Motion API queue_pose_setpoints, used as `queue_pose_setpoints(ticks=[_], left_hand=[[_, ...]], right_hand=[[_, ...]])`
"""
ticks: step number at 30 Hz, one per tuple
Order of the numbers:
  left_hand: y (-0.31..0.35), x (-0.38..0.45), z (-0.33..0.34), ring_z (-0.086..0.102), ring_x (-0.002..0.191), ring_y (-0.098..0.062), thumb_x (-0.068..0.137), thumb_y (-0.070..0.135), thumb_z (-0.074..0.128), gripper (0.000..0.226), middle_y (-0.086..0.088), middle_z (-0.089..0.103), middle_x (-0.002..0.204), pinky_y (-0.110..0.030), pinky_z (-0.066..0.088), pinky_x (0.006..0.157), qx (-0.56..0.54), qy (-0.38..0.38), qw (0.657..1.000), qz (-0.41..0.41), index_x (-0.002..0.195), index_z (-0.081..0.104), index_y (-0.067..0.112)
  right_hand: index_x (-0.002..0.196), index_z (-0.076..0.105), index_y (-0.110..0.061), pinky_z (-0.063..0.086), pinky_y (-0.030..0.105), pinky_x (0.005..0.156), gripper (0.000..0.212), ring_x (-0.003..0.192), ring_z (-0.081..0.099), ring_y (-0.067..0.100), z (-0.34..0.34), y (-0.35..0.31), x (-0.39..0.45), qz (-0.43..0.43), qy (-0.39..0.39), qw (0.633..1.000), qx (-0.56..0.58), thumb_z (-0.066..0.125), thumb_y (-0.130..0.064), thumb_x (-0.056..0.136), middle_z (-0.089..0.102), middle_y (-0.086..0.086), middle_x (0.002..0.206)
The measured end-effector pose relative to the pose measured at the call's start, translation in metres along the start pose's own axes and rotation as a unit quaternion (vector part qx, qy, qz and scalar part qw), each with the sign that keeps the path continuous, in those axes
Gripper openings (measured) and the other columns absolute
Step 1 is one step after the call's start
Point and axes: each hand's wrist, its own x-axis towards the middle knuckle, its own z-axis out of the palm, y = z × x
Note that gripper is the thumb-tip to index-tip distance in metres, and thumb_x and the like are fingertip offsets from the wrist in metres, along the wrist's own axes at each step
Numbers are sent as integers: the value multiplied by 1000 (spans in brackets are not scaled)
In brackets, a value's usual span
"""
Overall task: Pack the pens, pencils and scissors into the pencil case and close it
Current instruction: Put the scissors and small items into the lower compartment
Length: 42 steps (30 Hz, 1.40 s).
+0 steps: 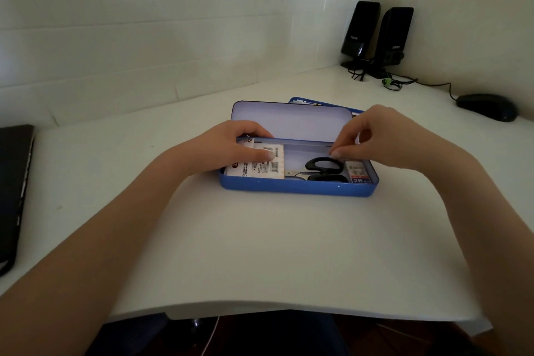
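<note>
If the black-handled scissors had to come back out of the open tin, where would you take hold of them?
Probably by the handle loops of the scissors, from above. The loops lie flat in the case, exposed towards its right, while the blades run left under a printed packet that the left hand rests on.

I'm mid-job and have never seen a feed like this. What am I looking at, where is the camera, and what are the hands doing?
There is no robot here: these are a person's two bare hands, filmed by one wide-angle camera worn on the head, looking forward and down at a white desk.

On the desk sits an open blue pencil case with its lid raised. Inside lie black-handled scissors, a labelled packet and a small box marked 2B.

The left hand rests on the packet. The right hand pinches something thin at the case's back edge; I cannot tell what.

Behind are two speakers, a mouse and a laptop.
</note>
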Motion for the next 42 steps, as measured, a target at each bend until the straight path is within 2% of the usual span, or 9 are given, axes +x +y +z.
queue_pose_setpoints(ticks=[6, 10, 21, 25, 29, 32, 34, 38, 42], left_hand=[[-1, 0, 0, 61, 64, 8, 78, 34, 72, 31, 10, 67, 90, -6, 46, 60, -8, -1, 1000, -3, 108, 63, 32], [0, 0, 0, 60, 62, 9, 78, 33, 72, 31, 11, 66, 88, -5, 45, 59, -9, 0, 1000, -5, 108, 63, 31], [-1, 0, -3, 62, 69, 6, 80, 33, 69, 31, 12, 67, 95, -6, 48, 64, 6, -19, 1000, 1, 110, 62, 34], [-3, -2, -11, 61, 82, 8, 91, 35, 53, 21, 19, 69, 97, -5, 45, 70, -64, -7, 998, 1, 107, 67, 34], [-4, -1, -19, 64, 87, 7, 83, 15, 67, 21, 13, 70, 104, -6, 50, 75, -101, 64, 993, 20, 95, 69, 31], [-7, 0, -22, 63, 72, 7, 75, 7, 74, 27, 9, 70, 97, -4, 49, 68, -95, 148, 984, 23, 91, 68, 27], [-9, 0, -23, 62, 74, -2, 72, 9, 77, 28, 9, 67, 96, -9, 49, 68, -99, 192, 976, 13, 92, 68, 26], [-17, 3, -21, 60, 90, -10, 68, 22, 82, 51, 8, 57, 108, -23, 47, 77, -104, 170, 978, -55, 112, 58, 29], [-21, 7, -13, 61, 103, -15, 73, 29, 77, 62, 0, 58, 119, -33, 50, 88, -113, 148, 980, -75, 126, 45, 30]], right_hand=[[60, 64, -34, 41, 18, 59, 21, 65, 59, 2, 8, -1, 2, 26, -42, 997, -60, 74, -27, 77, 66, -12, 68], [61, 68, -29, 36, 5, 46, 17, 50, 54, -8, 2, -2, -2, 7, -35, 999, -18, 74, -26, 76, 62, -14, 58], [61, 67, -25, 38, 8, 47, 16, 50, 55, -3, 4, 1, 0, 16, -66, 997, -33, 76, -29, 74, 62, -16, 50], [73, 69, -22, 39, 14, 52, 14, 56, 52, 2, 0, 9, 4, 13, 65, 998, 17, 69, -34, 79, 64, -12, 64], [94, 64, -22, 43, 25, 66, 18, 77, 55, 12, 0, 20, 12, 58, 205, 977, -2, 55, -37, 89, 63, 0, 92], [101, 58, -25, 47, 44, 87, 23, 96, 58, 25, 8, 31, 16, 124, 200, 971, -40, 50, -43, 90, 65, 4, 103], [105, 56, -23, 46, 45, 88, 26, 96, 58, 27, 13, 34, 17, 142, 189, 971, -43, 52, -43, 88, 65, 6, 105], [109, 54, -23, 47, 43, 87, 28, 96, 58, 27, 19, 39, 21, 144, 170, 975, -27, 54, -41, 87, 65, 6, 104], [121, 49, -20, 44, 51, 92, 28, 108, 53, 31, 18, 57, 29, 133, 234, 962, -39, 46, -23, 93, 57, 11, 121]])
